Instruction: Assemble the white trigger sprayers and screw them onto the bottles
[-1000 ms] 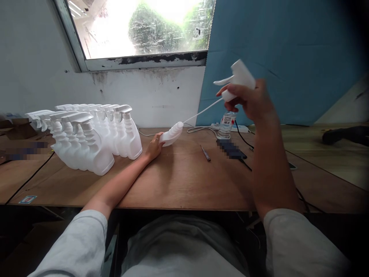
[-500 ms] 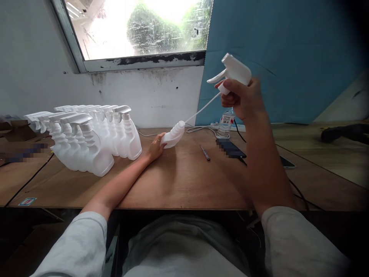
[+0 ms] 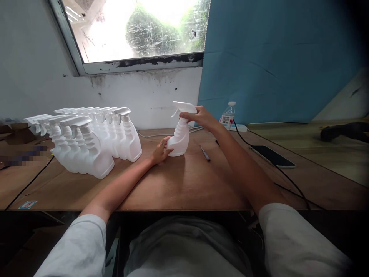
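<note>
A white spray bottle (image 3: 180,137) stands upright on the brown wooden table (image 3: 173,184). My left hand (image 3: 161,151) is closed around its lower body from the left. On the bottle's neck sits a white trigger sprayer (image 3: 186,106), and my right hand (image 3: 200,116) grips it at the collar. The dip tube is out of sight. To the left, several white spray bottles (image 3: 100,157) with sprayer heads stand packed in two rows.
A screwdriver (image 3: 205,154) lies right of the bottle. Farther right are a clear water bottle (image 3: 227,115), a dark phone (image 3: 272,156) and a black cable (image 3: 291,184). A window (image 3: 138,30) is in the wall behind.
My right hand has come down and left, bringing the trigger sprayer from the air onto the bottle's neck. The bottle, tilted before, now stands upright in my left hand.
</note>
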Available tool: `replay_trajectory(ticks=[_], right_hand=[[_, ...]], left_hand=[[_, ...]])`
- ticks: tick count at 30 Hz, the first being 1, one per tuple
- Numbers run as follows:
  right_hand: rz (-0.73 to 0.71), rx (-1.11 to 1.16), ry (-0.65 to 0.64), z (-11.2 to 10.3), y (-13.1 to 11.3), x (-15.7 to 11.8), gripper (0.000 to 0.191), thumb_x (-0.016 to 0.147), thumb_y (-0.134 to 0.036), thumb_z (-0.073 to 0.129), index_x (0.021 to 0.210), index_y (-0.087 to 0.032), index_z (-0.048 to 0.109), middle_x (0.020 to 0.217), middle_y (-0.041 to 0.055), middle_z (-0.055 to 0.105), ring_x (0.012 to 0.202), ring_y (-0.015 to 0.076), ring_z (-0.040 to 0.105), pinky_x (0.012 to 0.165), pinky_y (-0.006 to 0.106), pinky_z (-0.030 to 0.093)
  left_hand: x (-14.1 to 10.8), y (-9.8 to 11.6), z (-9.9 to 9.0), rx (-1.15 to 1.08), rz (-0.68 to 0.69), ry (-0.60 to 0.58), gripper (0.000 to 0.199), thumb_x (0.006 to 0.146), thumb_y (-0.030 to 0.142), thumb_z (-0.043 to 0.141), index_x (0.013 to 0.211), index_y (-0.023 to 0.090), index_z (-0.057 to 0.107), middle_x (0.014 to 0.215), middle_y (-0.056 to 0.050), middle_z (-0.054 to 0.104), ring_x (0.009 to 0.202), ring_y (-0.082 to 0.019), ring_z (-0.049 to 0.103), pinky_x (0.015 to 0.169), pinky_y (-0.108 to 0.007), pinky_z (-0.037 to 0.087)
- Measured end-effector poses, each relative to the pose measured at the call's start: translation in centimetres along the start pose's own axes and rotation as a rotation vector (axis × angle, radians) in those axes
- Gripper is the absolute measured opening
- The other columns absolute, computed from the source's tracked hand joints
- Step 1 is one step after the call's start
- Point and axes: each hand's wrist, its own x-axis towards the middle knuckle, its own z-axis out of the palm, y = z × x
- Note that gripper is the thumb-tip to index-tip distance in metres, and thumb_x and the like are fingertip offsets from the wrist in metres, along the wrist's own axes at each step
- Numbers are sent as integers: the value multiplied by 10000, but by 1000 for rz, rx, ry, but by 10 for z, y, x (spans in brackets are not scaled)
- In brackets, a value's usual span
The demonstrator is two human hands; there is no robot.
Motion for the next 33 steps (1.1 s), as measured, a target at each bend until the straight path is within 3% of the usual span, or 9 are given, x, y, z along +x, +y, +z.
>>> replay_trajectory(ticks=[5,8,13,16,20,23,26,30,33], right_hand=[[-23,123,-64,4,2,-1,262,717,-360,764,844,-137,712,844,62,727,806,186,657,700,292,532],[-35,180,-115,9,4,-2,256,745,-364,745,813,-120,701,802,82,731,715,178,662,634,284,541],[15,347,-73,29,21,-1,263,747,-373,742,739,-135,629,643,57,689,568,163,638,513,262,521],[32,481,-93,40,28,-2,273,747,-382,747,799,-169,584,595,3,646,514,147,614,499,264,525],[-25,513,-171,47,27,-4,289,786,-412,711,758,-165,562,565,0,613,482,140,587,494,270,520],[-54,527,-192,48,25,-5,301,790,-429,708,824,-170,557,566,-10,607,484,144,587,513,285,532],[-42,573,-208,48,27,-6,345,788,-477,693,871,-183,533,594,-13,614,503,147,592,534,302,546],[-12,704,-250,47,32,-8,396,782,-570,599,852,-189,512,632,4,624,531,152,590,553,317,557],[3,700,-210,49,32,-9,413,768,-583,599,880,-194,520,636,1,622,532,154,587,541,315,552]], left_hand=[[1,9,-5,-84,-34,-46,610,872,440,580,1407,208,401,1235,-112,590,1043,-218,566,840,-325,513],[2,18,-2,-277,-94,-112,679,848,472,617,1431,203,397,1195,-99,617,1027,-226,587,809,-305,518],[2,30,2,-539,-193,-181,746,786,505,692,1410,186,437,1247,-124,597,1025,-239,610,829,-319,521],[15,35,-7,-552,-205,-89,631,796,550,664,1295,186,535,1148,-110,626,941,-198,625,800,-302,528],[58,58,-35,-592,-127,198,531,902,622,442,1257,235,524,1121,-95,607,882,-168,628,731,-298,552],[95,91,-59,-444,-18,278,467,921,582,447,1240,259,555,1172,-88,612,942,-166,632,734,-268,547],[117,120,-76,-222,29,154,431,876,520,575,1186,226,633,1034,-71,681,797,-136,640,674,-237,516],[120,138,-80,-19,10,73,308,832,414,660,1013,177,735,625,-3,637,565,-104,577,615,-236,475],[117,139,-76,-57,-14,125,294,833,375,659,1001,147,739,631,-13,645,517,-90,551,568,-227,463]])
